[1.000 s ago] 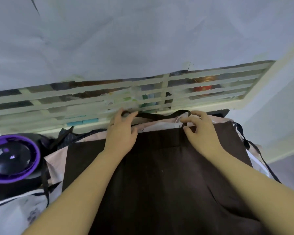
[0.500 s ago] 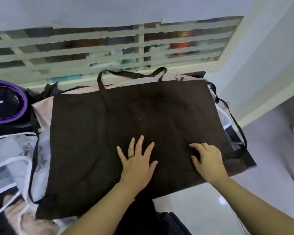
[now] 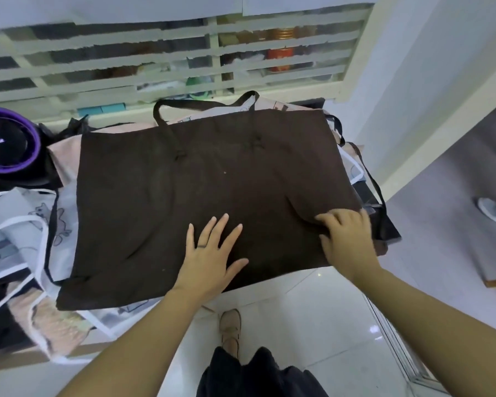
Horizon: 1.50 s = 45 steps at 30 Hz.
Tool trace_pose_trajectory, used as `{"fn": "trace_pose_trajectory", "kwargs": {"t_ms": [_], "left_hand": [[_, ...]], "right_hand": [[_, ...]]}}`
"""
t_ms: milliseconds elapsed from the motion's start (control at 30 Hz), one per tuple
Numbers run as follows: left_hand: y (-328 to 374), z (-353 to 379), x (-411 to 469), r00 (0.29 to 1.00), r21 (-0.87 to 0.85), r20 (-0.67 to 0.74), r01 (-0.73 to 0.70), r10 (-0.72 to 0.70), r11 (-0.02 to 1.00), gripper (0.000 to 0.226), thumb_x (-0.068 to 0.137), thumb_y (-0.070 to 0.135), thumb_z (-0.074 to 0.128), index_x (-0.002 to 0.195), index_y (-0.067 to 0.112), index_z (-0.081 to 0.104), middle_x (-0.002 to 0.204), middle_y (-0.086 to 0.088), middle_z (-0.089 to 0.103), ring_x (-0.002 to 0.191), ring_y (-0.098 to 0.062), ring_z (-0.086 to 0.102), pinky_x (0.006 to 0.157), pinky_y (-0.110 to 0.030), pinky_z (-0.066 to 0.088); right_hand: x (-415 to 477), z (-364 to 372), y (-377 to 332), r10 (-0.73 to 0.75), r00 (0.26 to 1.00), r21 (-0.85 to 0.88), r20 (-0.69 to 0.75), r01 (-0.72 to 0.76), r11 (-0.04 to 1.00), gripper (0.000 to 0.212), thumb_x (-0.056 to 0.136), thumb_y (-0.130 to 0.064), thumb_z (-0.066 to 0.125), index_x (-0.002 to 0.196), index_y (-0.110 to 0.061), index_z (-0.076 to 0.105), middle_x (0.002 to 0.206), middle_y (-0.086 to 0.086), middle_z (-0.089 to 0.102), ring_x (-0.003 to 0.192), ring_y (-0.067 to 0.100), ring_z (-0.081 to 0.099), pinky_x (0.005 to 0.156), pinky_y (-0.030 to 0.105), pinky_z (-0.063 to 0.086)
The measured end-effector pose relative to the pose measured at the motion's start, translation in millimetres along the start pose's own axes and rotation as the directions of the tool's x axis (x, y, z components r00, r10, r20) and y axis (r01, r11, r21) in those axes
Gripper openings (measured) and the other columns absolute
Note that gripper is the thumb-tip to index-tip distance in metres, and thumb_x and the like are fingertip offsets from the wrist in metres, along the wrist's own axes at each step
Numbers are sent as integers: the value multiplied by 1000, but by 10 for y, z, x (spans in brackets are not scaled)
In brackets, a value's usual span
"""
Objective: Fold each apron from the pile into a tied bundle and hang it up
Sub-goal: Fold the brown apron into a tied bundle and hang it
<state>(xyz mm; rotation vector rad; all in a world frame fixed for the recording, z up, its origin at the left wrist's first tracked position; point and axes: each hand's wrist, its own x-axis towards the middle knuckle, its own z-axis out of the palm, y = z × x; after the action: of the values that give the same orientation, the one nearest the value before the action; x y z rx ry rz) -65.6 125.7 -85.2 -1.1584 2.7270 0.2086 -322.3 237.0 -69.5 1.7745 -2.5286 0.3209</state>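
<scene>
Brown apron [image 3: 206,179] spread over a mostly hidden pile [image 3: 60,202], left hand [image 3: 212,253] flat on it, fingers [image 3: 220,227] spread, right hand [image 3: 347,242] blurred at near right corner, grip unclear

Ring [image 3: 201,247] on left grip [image 3: 209,253], black skirt [image 3: 258,373], beige shoe [image 3: 230,325]

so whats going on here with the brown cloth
A person is working on a brown apron spread flat over a pile of other aprons. The left hand presses flat on its near part; the right hand bunches the cloth by the right edge with curled fingers. It is not yet folded into a bundle.
</scene>
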Motion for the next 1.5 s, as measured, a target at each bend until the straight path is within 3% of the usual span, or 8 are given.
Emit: {"fn": "trace_pose_trajectory", "kwargs": {"t_ms": [167,433,600,800,1000,1133,1333,1500], "left_hand": [[-205,130,-305,984,112,84,-165,156,980,76,81,65,34,146,27,27,152,-5,33,138,-27,35,111,-58,28],[-436,67,-446,984,68,172,-53,40,996,58,91,51,28,145,28,28,146,-10,45,130,-30,49,99,-54,42],[-397,-15,-361,969,73,234,-100,81,992,70,99,38,33,145,42,-20,160,-6,-13,147,-34,-6,116,-56,5],[-290,-110,-228,932,128,362,-61,11,990,77,102,27,41,146,38,-22,159,-8,-20,146,-36,-10,116,-57,9],[-402,-350,-115,924,-176,381,27,43,984,55,102,22,33,152,30,12,160,2,9,147,-23,12,118,-40,22],[-560,-612,-57,936,-513,352,203,-11,834,46,99,9,33,141,24,45,138,-1,50,94,-9,58,75,-6,43],[-748,-576,-249,912,-240,400,205,-96,949,43,103,22,34,145,20,40,158,0,20,146,-15,17,114,-25,21],[-729,-798,-465,899,-432,411,337,-150,837,46,102,42,34,127,13,58,129,-1,56,113,-18,52,95,-25,36]], "right_hand": [[-317,274,-547,-520,840,90,155,513,854,64,68,-22,76,129,-17,57,134,5,56,126,24,51,108,44,35],[-288,508,-602,-480,825,-28,298,510,860,72,68,-30,75,135,-17,53,143,3,49,131,21,47,104,44,37],[-221,449,-638,-469,831,-45,301,503,863,57,75,-36,55,130,-21,58,137,-1,55,126,16,53,101,39,38],[-191,388,-761,-449,869,-15,207,462,887,45,79,-38,62,122,-25,64,126,-6,63,115,13,61,95,35,44],[-183,357,-820,-404,890,2,211,413,911,67,63,-39,81,126,-24,62,123,-4,65,111,15,63,94,34,46],[7,265,-781,-346,923,-8,169,353,936,71,49,-8,87,117,-15,67,112,1,70,102,19,68,95,35,46],[406,-276,-682,-118,784,-115,610,234,965,36,92,-4,45,122,-18,60,112,7,62,98,26,61,80,31,50],[474,-531,-526,-31,724,-151,689,185,971,27,90,1,41,108,-4,61,110,16,60,96,33,60,72,31,41]]}}
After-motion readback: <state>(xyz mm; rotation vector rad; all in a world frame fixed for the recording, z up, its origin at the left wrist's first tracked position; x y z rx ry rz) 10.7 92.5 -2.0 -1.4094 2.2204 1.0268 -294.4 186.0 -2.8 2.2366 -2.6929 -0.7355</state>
